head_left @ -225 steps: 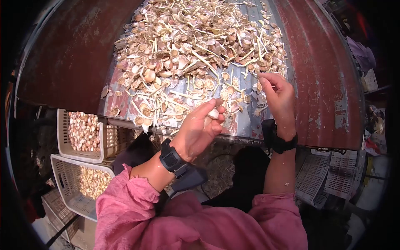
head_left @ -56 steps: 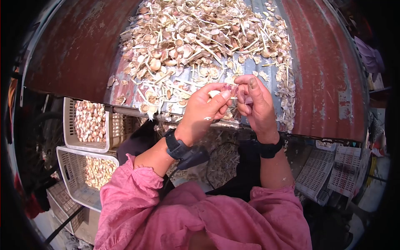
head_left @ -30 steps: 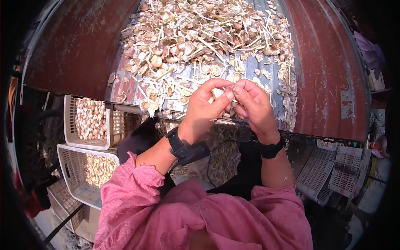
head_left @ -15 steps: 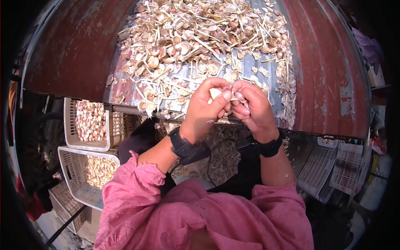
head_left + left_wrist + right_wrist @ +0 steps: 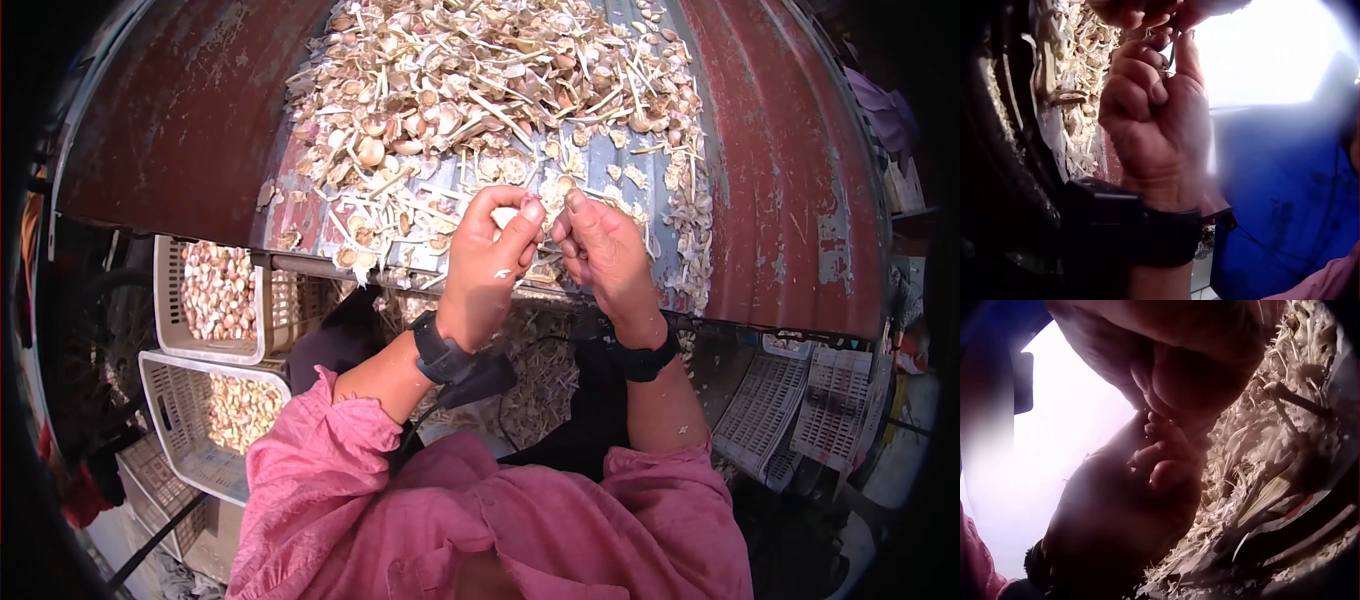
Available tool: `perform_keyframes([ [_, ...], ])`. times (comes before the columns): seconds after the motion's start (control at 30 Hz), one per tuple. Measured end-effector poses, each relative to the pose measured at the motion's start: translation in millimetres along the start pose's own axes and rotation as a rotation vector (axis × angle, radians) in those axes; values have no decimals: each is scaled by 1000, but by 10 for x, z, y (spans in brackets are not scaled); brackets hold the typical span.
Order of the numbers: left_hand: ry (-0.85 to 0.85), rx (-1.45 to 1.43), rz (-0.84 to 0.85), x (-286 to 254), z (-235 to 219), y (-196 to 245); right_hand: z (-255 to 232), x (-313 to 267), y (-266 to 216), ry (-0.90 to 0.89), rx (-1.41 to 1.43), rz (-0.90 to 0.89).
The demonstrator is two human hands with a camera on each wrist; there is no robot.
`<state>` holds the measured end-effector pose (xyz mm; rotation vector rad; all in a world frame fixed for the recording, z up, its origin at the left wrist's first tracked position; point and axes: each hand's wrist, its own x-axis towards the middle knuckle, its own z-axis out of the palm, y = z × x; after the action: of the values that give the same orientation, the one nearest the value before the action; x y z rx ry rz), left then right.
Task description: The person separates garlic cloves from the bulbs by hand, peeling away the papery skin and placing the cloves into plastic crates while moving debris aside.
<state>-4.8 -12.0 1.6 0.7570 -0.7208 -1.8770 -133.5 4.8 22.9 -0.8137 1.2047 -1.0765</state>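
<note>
Rust-red metal of the tabletop point(image 5: 785, 180) is seen in the head view, with a heap of garlic skins and stalks point(image 5: 480, 90) spread over its middle. One pale garlic clove point(image 5: 504, 216) is held in the bent fingers of the left hand point(image 5: 485, 265), above the near edge. Just beside it, the right hand point(image 5: 610, 260) is raised with fingers curled – whether anything is pinched there cannot be told. In the left wrist view, the left fingers are seen folded below the right hand. In the right wrist view, both hands are darkened by shadow – what lies between the fingertips is hidden.
</note>
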Motion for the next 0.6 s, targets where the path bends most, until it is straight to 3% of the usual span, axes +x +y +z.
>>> perform_keyframes([
  [0.03, 1, -1, -2, -10, 7, -7, 54, -14, 0, 19, -132, -39],
  [0.07, -7, 11, 22, -22, 18, -12, 78, -23, -25, -67, 67, 28],
  [0.13, -15, 25, 43, -18, -6, -33, 33, -13, -12, -103, 197, 93],
  [0.2, -95, -390, -162, 37, -93, -57, -47, 24, -5, -144, 325, 151],
  [0.27, -70, -498, -229, 48, -49, -20, -189, 75, 10, -225, 613, 285],
  [0.3, -40, -612, -303, 32, -25, -7, -288, 102, 13, -221, 614, 284],
  [0.37, -20, -625, -337, 30, -45, 33, -423, 198, -20, 176, 360, 94],
  [0.4, 53, -537, -348, 39, -39, 24, -460, 204, -31, 180, 350, 85],
  [0.47, 98, -379, -346, 47, -33, -24, -515, 174, -126, 380, -34, -194],
  [0.5, 81, -385, -347, 43, -14, -35, -487, 149, -140, 390, -45, -205],
  [0.57, 106, -463, -424, 22, 22, -42, -182, 61, -115, 372, -398, -452],
  [0.6, 27, -525, -431, 43, -14, -87, -10, 14, -94, 333, -565, -565],
])
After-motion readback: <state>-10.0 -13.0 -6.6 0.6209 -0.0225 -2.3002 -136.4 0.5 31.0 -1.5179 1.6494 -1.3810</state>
